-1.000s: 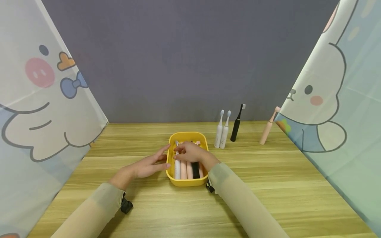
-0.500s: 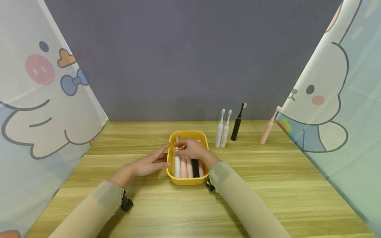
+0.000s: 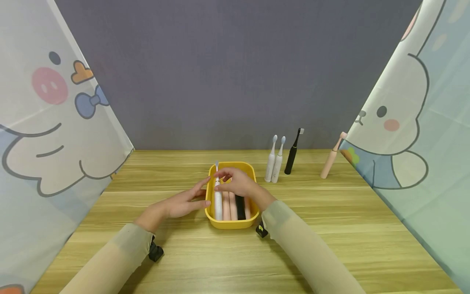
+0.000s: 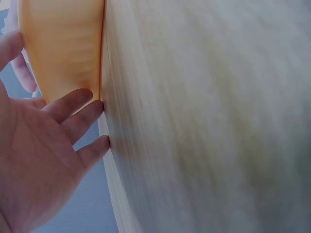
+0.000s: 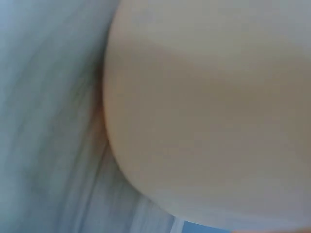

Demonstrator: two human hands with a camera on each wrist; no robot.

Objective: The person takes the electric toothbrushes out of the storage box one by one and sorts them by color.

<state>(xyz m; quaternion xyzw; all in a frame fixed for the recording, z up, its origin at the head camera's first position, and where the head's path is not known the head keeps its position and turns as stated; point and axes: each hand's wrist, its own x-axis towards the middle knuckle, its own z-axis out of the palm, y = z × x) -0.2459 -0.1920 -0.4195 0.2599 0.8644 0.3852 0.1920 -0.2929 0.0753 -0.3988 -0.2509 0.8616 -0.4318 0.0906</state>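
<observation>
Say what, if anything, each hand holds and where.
The right hand pinches a white toothbrush near where handle meets neck. The left hand grips nothing, only touching the yellow bin.

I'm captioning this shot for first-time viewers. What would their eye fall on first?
Probably the yellow basket in the centre, where the right hand seems to hold a white brush. Next, four standing brushes to its right: two white, one black, one pink. Big cartoon animals decorate both side panels.
</observation>
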